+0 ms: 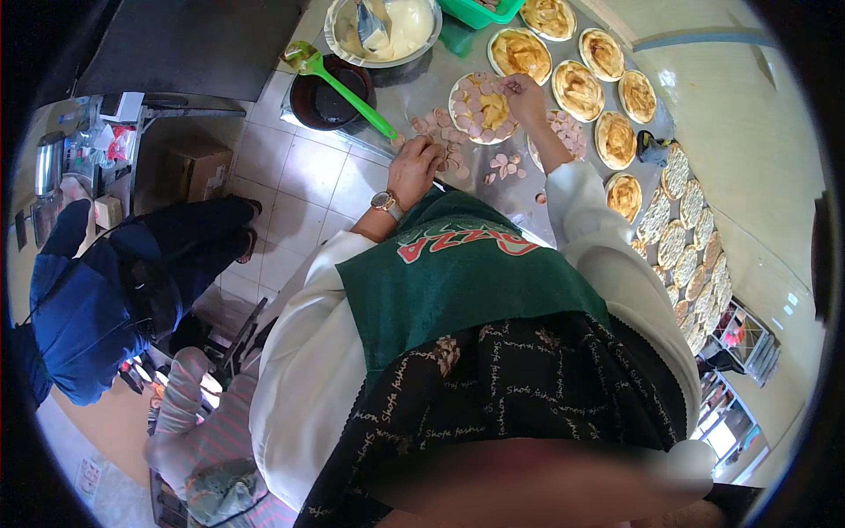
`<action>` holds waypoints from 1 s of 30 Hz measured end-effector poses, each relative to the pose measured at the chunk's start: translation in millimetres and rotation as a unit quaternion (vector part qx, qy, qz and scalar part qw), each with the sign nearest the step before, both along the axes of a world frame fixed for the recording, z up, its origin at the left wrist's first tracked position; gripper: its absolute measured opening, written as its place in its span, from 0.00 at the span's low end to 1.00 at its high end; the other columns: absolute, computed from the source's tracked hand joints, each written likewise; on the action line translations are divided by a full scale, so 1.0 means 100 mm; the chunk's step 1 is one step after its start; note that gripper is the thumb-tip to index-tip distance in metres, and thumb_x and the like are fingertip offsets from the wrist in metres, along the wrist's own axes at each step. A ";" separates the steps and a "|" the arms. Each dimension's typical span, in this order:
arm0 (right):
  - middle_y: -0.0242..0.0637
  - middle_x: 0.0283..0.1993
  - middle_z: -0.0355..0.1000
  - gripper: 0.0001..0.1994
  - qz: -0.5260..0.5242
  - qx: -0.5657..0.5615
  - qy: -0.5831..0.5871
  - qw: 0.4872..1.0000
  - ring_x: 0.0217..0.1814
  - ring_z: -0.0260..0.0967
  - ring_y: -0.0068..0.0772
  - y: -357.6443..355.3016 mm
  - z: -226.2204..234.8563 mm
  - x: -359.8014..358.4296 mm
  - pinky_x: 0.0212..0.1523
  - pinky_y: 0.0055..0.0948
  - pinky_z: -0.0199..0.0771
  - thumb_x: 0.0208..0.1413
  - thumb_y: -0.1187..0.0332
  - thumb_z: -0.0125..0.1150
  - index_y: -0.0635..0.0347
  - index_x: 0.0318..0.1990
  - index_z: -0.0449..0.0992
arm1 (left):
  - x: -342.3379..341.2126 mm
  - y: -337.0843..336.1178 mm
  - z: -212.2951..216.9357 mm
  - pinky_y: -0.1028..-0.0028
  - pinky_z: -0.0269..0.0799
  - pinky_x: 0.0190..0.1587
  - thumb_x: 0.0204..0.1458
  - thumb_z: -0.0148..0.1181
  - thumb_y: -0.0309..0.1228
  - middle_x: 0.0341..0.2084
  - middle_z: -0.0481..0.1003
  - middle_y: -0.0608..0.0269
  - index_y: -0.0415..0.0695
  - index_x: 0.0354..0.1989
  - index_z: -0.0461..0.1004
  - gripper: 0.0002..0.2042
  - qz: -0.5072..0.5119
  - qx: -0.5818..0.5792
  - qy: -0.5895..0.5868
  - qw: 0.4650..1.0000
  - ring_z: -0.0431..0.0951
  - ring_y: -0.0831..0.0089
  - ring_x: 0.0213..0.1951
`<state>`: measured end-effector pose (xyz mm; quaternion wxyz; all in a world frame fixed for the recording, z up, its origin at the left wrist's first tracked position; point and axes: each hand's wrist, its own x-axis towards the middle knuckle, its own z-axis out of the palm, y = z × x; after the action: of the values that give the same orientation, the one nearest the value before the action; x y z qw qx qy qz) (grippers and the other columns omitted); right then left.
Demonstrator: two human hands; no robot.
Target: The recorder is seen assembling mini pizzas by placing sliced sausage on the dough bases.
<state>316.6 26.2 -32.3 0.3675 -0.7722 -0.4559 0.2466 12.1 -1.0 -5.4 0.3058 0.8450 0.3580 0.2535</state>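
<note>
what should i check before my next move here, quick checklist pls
1. Right hand at the partly covered base: ok, at its right edge.
2. That base fully covered: not ok, bare yellow topping shows between the slices.
3. Loose pink slices within reach: ok, piled by the left hand.
4. Slice in the right hand's grip: cannot tell, fingertips too small to read.
5. Green spatula out of the way: not ok, its handle points toward the left hand.

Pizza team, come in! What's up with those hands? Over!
Left hand by loose slices. Right hand at pizza. Pizza partly topped, yellow patch bare. Green handle ends near left hand.
</note>
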 end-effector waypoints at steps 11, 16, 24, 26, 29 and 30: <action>0.30 0.38 0.76 0.07 0.256 -0.006 0.125 0.959 0.38 0.71 0.22 -0.55 0.64 -0.93 0.42 0.24 0.71 0.55 0.71 0.64 0.60 0.41 0.79 | 0.22 0.01 0.02 0.76 0.78 0.32 0.53 0.59 0.16 0.35 0.76 0.61 0.37 0.44 0.71 0.11 0.067 -0.441 -0.271 0.853 0.79 0.78 0.34; 0.31 0.37 0.76 0.07 0.121 -0.006 0.255 0.959 0.39 0.72 0.19 -0.54 0.34 -0.70 0.41 0.20 0.72 0.55 0.74 0.64 0.63 0.41 0.78 | 0.34 0.06 0.13 0.76 0.78 0.36 0.54 0.58 0.17 0.36 0.76 0.62 0.37 0.49 0.69 0.15 0.047 -0.425 -0.300 0.853 0.79 0.76 0.35; 0.37 0.33 0.76 0.07 0.012 -0.029 0.057 0.998 0.35 0.75 0.29 -0.25 0.03 -0.01 0.38 0.25 0.75 0.49 0.75 0.68 0.62 0.36 0.78 | 0.03 0.04 -0.12 0.77 0.75 0.39 0.52 0.58 0.17 0.34 0.76 0.64 0.38 0.50 0.71 0.16 0.072 -0.348 -0.245 0.902 0.78 0.77 0.34; 0.38 0.33 0.75 0.08 0.026 -0.039 0.014 0.999 0.35 0.75 0.32 -0.24 -0.05 0.02 0.38 0.26 0.76 0.48 0.75 0.68 0.61 0.37 0.78 | -0.02 0.05 -0.04 0.78 0.75 0.37 0.52 0.59 0.18 0.34 0.76 0.63 0.39 0.47 0.73 0.14 0.083 -0.297 -0.233 0.922 0.78 0.78 0.33; 0.39 0.35 0.72 0.07 0.034 0.076 -0.048 0.995 0.37 0.75 0.39 -0.26 -0.06 -0.04 0.37 0.33 0.76 0.49 0.72 0.67 0.60 0.36 0.77 | -0.13 0.06 -0.04 0.78 0.73 0.36 0.52 0.59 0.18 0.34 0.76 0.64 0.38 0.44 0.75 0.11 0.131 -0.245 -0.169 0.946 0.74 0.79 0.29; 0.39 0.36 0.70 0.07 0.070 0.044 -0.110 0.991 0.37 0.74 0.40 -0.24 0.20 -0.23 0.37 0.36 0.75 0.49 0.72 0.65 0.60 0.36 0.77 | -0.23 0.04 -0.07 0.78 0.73 0.36 0.52 0.59 0.18 0.34 0.76 0.64 0.38 0.44 0.75 0.11 0.148 -0.245 -0.167 0.944 0.74 0.79 0.29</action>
<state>293.3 1.8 -12.3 0.3311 -0.7439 -0.5566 0.1650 -10.5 2.7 -12.0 0.5181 0.6272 0.4736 0.3375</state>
